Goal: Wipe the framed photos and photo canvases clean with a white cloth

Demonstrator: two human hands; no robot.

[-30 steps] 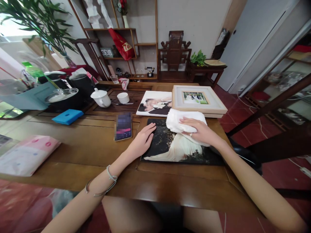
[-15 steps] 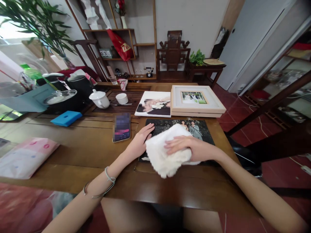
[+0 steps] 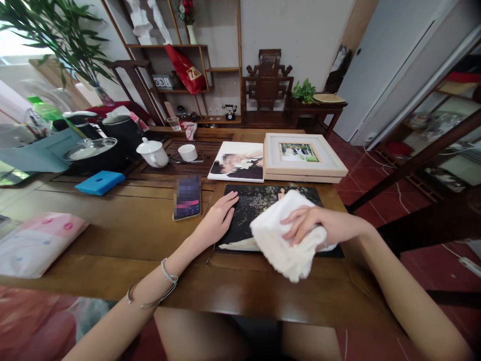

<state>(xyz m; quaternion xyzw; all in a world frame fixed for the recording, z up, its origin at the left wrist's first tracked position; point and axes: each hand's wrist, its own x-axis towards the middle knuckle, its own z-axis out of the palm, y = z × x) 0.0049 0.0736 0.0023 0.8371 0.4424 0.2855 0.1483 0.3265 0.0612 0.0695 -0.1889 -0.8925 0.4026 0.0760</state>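
At the near side of the worktop [image 3: 255, 288], the white cloth [image 3: 276, 238] covers part of the near edge of the dark photo panel [image 3: 240, 223]; whether its lowest corner touches the wood, I cannot tell. The hands are apart. The right hand [image 3: 310, 223] has its fingers curled into the bunched cloth, over the panel's right half. The left hand [image 3: 220, 215] lies flat, fingers spread slightly, at the panel's left edge, clasping nothing.

The cloth should be light, soft and floppy, best gathered in a thick fold under the fingers. The panel looks thin and stiff; its glossy face may slide and scratch, so the edges seem the safest hold.

Left of the panel lies a phone [image 3: 188, 198]. Just beyond its far edge are a pale photo print [image 3: 242, 170] and, to the right, a light wooden frame [image 3: 334, 163].
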